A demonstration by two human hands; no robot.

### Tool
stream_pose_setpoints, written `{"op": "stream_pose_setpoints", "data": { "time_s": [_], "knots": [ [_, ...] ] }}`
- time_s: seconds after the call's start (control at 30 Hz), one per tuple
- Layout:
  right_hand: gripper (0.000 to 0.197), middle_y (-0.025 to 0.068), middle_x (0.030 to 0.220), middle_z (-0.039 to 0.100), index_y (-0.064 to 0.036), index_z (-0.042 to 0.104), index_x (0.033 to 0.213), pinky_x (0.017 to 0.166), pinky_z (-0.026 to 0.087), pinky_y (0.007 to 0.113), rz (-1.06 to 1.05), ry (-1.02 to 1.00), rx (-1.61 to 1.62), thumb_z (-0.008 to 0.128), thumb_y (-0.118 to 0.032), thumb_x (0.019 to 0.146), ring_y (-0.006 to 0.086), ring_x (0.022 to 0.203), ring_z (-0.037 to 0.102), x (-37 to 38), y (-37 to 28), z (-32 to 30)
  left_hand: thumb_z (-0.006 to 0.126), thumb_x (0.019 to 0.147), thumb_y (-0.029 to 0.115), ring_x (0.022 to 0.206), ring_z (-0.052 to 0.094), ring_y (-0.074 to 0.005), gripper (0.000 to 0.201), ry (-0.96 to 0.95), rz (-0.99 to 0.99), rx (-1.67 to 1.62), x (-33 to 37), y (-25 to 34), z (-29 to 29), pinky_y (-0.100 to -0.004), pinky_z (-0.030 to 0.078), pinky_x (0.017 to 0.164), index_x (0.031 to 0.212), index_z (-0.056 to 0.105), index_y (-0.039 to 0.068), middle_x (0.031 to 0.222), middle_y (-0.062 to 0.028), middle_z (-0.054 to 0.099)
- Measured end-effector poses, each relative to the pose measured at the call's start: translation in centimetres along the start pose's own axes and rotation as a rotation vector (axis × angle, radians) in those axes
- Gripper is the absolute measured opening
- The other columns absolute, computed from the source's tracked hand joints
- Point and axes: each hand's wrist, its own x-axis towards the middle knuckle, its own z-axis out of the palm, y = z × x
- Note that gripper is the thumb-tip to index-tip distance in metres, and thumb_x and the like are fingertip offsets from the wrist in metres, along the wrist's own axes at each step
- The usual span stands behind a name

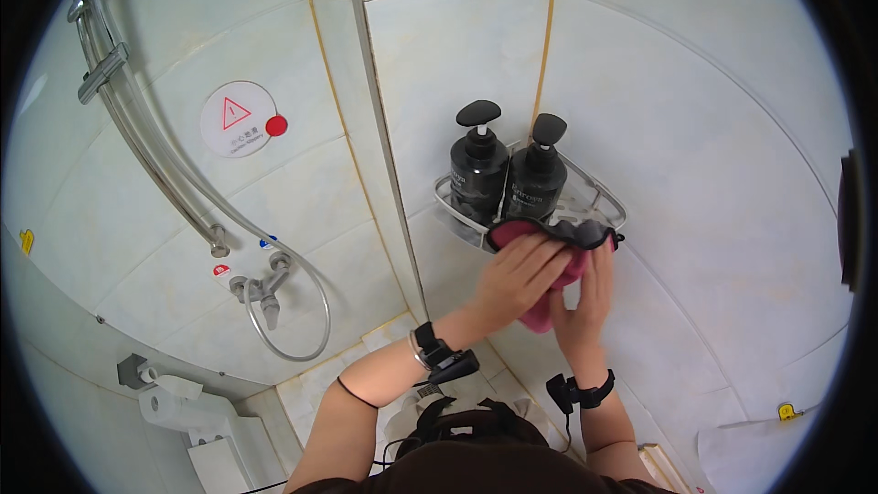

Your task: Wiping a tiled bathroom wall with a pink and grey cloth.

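Note:
Both of my hands are on a pink cloth (pixel 539 316) with a dark border, at the front edge of a metal corner shelf (pixel 618 214). My left hand (pixel 519 279) lies over the cloth with its fingers pressing it toward the shelf's front. On the other side of the cloth, my right hand (pixel 585 302) grips it with the fingers pointing up. The cloth hides part of the shelf's front rim. Two black pump bottles stand upright on the shelf behind it, the left bottle (pixel 477 178) and the right bottle (pixel 537 178).
Left of a glass panel's metal edge (pixel 384 119) are a shower rail (pixel 137 133), a hose and a mixer tap (pixel 265 290). A round warning sign (pixel 236 142) is on the tiled wall. Lower left, a toilet paper roll (pixel 174 389) hangs by the wall.

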Motion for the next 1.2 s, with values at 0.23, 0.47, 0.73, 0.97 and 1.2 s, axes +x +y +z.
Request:
{"op": "stream_pose_setpoints", "data": {
  "time_s": [0.23,0.47,0.73,0.97,1.2],
  "knots": [
    [0.061,0.0211,0.144,0.045,0.0016,0.051,0.135,0.111,0.028,0.055,-0.103,-0.111,-0.074,0.069,-0.012,0.078,0.0399,0.136,0.039,0.2,-5.8,4.7,0.061,0.076,0.01,0.11,0.057,-0.0352,0.038,0.066,-0.009,0.109,-3.8,-6.5,-3.8,-0.047,0.048,0.097,0.113,0.059,0.001,0.118,-0.0159,0.058],
    [0.061,0.0211,0.143,0.041,0.0024,0.052,0.133,0.113,0.023,0.055,-0.131,-0.092,-0.084,0.068,-0.01,0.076,0.0401,0.137,0.035,0.3,-9.4,9.8,0.06,0.078,0.002,0.116,0.054,-0.0384,0.034,0.092,-0.146,0.062,-5.4,-9.8,-5.7,-0.0464,0.046,0.1,0.112,0.058,-0.001,0.12,-0.0187,0.056],
    [0.05,0.0178,0.139,0.047,0.0003,0.055,0.127,0.11,0.028,0.051,-0.104,-0.076,-0.109,0.061,-0.006,0.078,0.036,0.134,0.041,0.9,-9.8,9.2,0.062,0.075,-0.003,0.118,0.051,-0.0394,0.043,0.138,-0.301,0.033,-5.1,-7.8,-5.6,-0.0441,0.047,0.098,0.118,0.054,0.0,0.125,-0.0183,0.052],
    [0.043,0.0157,0.137,0.05,-0.0034,0.059,0.114,0.109,0.03,0.05,-0.082,-0.043,-0.049,0.068,0.001,0.072,0.035,0.132,0.043,1.0,-7.9,6.8,0.064,0.072,0.001,0.115,0.053,-0.0363,0.043,0.113,-0.235,0.065,-4.2,-5.5,-5.3,-0.0434,0.048,0.096,0.115,0.059,0.001,0.121,-0.0147,0.055],
    [0.039,0.0202,0.136,0.05,-0.0004,0.056,0.107,0.107,0.034,0.051,-0.051,-0.009,-0.031,0.068,0.006,0.071,0.0427,0.13,0.044,0.0,-4.1,2.9,0.062,0.076,0.008,0.113,0.055,-0.0324,0.037,0.077,-0.148,0.053,-3.1,-1.5,-2.8,-0.0449,0.047,0.1,0.112,0.061,0.001,0.118,-0.0122,0.057]
  ]
}}
